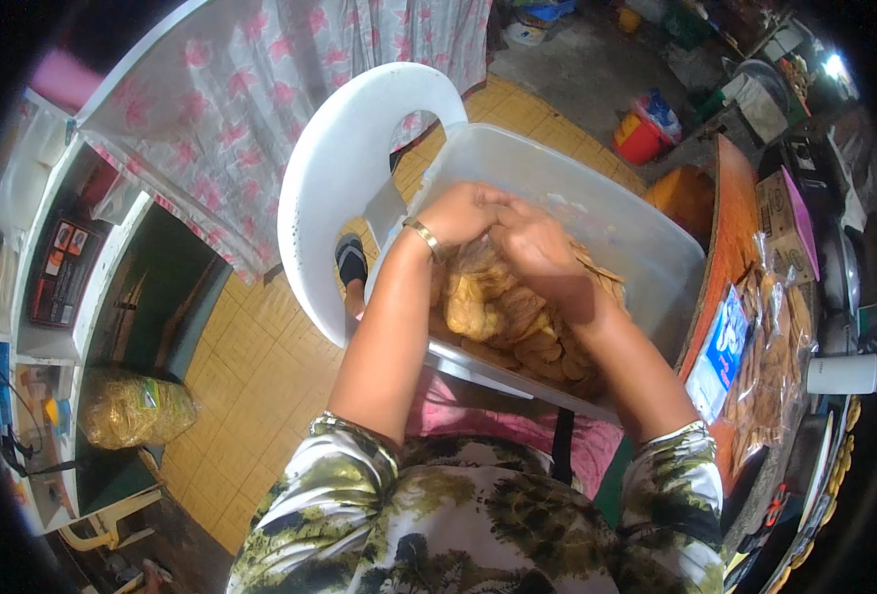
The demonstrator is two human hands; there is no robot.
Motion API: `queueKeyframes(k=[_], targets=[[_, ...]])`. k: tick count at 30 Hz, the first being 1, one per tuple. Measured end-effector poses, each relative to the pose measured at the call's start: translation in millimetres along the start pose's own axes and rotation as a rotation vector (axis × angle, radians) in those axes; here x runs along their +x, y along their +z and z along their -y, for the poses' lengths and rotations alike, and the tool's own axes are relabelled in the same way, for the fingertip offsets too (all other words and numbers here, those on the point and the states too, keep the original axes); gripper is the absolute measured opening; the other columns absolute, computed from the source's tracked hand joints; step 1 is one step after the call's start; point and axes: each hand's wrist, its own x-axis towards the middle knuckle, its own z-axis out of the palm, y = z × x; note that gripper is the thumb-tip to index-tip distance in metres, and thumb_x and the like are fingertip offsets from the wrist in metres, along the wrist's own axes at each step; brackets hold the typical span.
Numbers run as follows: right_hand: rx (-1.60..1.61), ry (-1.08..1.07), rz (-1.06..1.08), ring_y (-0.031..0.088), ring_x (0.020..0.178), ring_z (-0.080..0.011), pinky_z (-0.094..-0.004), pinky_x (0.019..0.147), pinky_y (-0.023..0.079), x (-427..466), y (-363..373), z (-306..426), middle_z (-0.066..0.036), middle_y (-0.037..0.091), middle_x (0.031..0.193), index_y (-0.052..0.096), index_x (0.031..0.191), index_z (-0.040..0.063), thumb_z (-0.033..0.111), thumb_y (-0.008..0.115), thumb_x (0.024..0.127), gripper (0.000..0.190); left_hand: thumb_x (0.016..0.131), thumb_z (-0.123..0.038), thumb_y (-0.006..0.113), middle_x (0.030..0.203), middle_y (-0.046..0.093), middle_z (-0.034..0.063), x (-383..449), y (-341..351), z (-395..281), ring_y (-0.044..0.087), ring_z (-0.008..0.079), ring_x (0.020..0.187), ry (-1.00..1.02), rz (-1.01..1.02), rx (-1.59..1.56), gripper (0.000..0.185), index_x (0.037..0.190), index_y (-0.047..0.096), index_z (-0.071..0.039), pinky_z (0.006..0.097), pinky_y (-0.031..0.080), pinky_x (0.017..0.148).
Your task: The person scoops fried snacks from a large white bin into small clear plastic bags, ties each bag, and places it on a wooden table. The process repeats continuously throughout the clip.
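Note:
My left hand (457, 211), with a gold-coloured band at its wrist, meets my right hand (531, 237) over a translucent plastic bin (594, 189). Both hands are closed at the top of a clear plastic bag (475, 297) filled with flat brown food pieces, perhaps chips or crackers. The bag's mouth is hidden under the fingers. Loose pieces of the same food (553, 356) lie in the bin below and beside the bag. The bin rests on a white plastic chair (308, 200).
To the right, filled clear bags (769, 349) and a blue-and-white packet (720, 356) lie on a wooden table (728, 193). A white shelf unit (45, 349) stands left, with a full clear bag (138, 408) by it. A floral curtain (231, 96) hangs behind the chair.

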Motion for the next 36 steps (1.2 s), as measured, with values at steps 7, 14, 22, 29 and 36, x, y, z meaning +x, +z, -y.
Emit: queueKeyframes(k=[7, 14, 22, 29, 36], targets=[[0.122, 0.063, -0.028, 0.063, 0.088, -0.0310, -0.0386, 0.072, 0.051, -2.8, 6.6, 1.1, -0.014, 0.066, 0.091, 0.070, 0.084, 0.007, 0.001, 0.061, 0.071, 0.017, 0.086, 0.002, 0.054, 0.103, 0.064, 0.0034, -0.8, 2.5, 1.4, 0.055, 0.0081, 0.064, -0.036, 0.026, -0.057, 0.032, 0.116, 0.064, 0.000, 0.0233, 0.049, 0.059], [0.213, 0.107, 0.042, 0.065, 0.087, -0.0340, -0.0392, 0.071, 0.052, -6.4, 15.7, -1.0, -0.016, 0.067, 0.097, 0.068, 0.100, 0.007, 0.004, 0.057, 0.078, 0.025, 0.086, 0.002, 0.052, 0.102, 0.065, 0.0048, 1.0, 3.1, -1.5, 0.054, 0.0090, 0.062, -0.043, -0.009, 0.009, 0.032, 0.115, 0.065, 0.000, 0.0234, 0.049, 0.059], [0.177, 0.312, 0.295, 0.061, 0.093, -0.0371, -0.0444, 0.080, 0.048, -11.5, -34.5, 8.6, -0.018, 0.064, 0.096, 0.065, 0.108, 0.006, 0.011, 0.060, 0.083, 0.026, 0.085, 0.002, 0.050, 0.107, 0.064, 0.0086, -2.0, 0.8, -16.7, 0.056, 0.0108, 0.059, -0.067, -0.084, 0.060, 0.034, 0.114, 0.067, -0.003, 0.0259, 0.050, 0.058], [0.169, 0.314, 0.108, 0.058, 0.093, -0.0366, -0.0416, 0.078, 0.048, -12.8, -89.8, 25.2, -0.015, 0.061, 0.098, 0.065, 0.097, 0.003, 0.006, 0.063, 0.079, 0.019, 0.082, 0.003, 0.044, 0.116, 0.061, 0.0082, -45.9, 17.3, -80.0, 0.057, 0.0118, 0.065, 0.049, -0.155, 0.156, 0.039, 0.113, 0.067, -0.002, 0.0249, 0.049, 0.062], [-0.021, 0.190, -0.136, 0.058, 0.090, -0.0368, -0.0421, 0.075, 0.049, -38.9, -148.3, 81.8, -0.017, 0.059, 0.090, 0.064, 0.094, 0.003, -0.002, 0.057, 0.074, 0.022, 0.083, 0.003, 0.044, 0.122, 0.059, 0.0085, -78.3, 46.2, -115.8, 0.060, 0.0106, 0.078, 0.222, -0.102, 0.139, 0.037, 0.113, 0.067, 0.000, 0.0224, 0.050, 0.065]])
